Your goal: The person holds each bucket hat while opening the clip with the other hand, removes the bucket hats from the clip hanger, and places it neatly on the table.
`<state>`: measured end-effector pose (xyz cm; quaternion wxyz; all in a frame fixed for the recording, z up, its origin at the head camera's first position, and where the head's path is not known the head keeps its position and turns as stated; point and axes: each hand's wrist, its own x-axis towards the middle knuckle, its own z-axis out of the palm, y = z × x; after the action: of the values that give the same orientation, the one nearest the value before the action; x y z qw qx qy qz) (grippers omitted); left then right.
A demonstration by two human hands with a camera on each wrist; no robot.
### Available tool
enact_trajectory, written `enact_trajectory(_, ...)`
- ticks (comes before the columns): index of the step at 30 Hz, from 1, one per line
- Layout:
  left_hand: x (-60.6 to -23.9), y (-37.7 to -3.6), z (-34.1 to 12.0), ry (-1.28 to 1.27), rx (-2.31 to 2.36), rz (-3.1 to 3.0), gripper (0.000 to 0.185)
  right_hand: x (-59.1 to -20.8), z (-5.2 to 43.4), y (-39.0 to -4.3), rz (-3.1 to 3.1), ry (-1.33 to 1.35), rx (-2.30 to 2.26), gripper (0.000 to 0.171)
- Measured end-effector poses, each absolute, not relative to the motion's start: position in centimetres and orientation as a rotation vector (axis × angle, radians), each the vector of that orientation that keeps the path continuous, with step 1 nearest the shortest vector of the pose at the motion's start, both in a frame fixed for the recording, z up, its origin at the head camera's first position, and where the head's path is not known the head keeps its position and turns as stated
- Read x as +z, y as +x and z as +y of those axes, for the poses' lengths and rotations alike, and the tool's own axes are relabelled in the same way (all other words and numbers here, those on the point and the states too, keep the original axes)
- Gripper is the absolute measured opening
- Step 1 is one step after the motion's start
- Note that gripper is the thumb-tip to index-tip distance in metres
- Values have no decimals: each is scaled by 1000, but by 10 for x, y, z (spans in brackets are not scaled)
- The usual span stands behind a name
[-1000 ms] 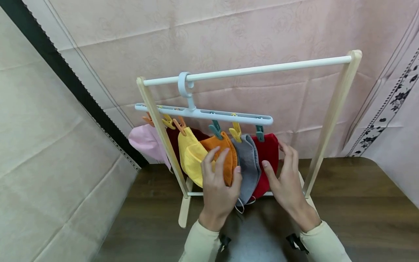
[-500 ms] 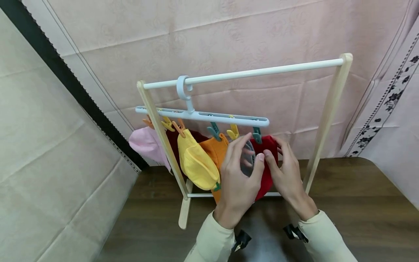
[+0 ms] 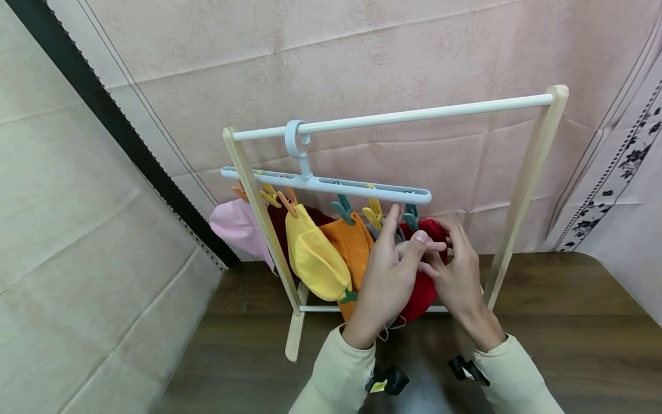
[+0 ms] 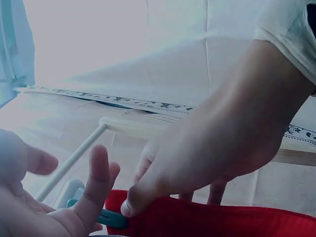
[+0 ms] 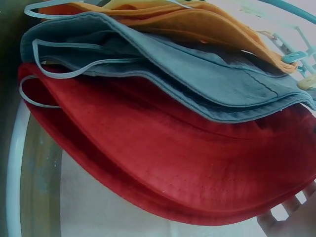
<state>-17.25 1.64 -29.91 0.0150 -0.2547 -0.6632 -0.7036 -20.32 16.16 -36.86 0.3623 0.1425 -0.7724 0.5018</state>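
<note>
While RH [image 3: 460,279] pinches red cloth [image 5: 173,148], LH [image 3: 389,276] nr

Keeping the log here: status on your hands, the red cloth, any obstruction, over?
Left hand open near teal clip. Right hand holding red cloth. Cloth clipped up. Grey cloth crowding it.

Remotely, I watch the bare left hand [image 3: 389,280], index finger [image 3: 391,224] raised, beside the bare right hand [image 3: 457,280], its fingers curled in a pinch. Both arms [image 3: 338,371], sleeved in cream cloth, slant inward.
</note>
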Motion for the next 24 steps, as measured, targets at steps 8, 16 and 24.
enact_trajectory(8,-294,-179,11,-795,-2157,-2068,58,-367,163,-204,-1981,353,1254,39)
enact_trajectory(16,-292,-184,5,-696,-1849,-2183,46,-364,163,-200,-1956,414,1237,33)
enact_trajectory(24,-293,-188,5,-674,-1847,-2169,40,-361,162,-195,-1927,427,1219,27)
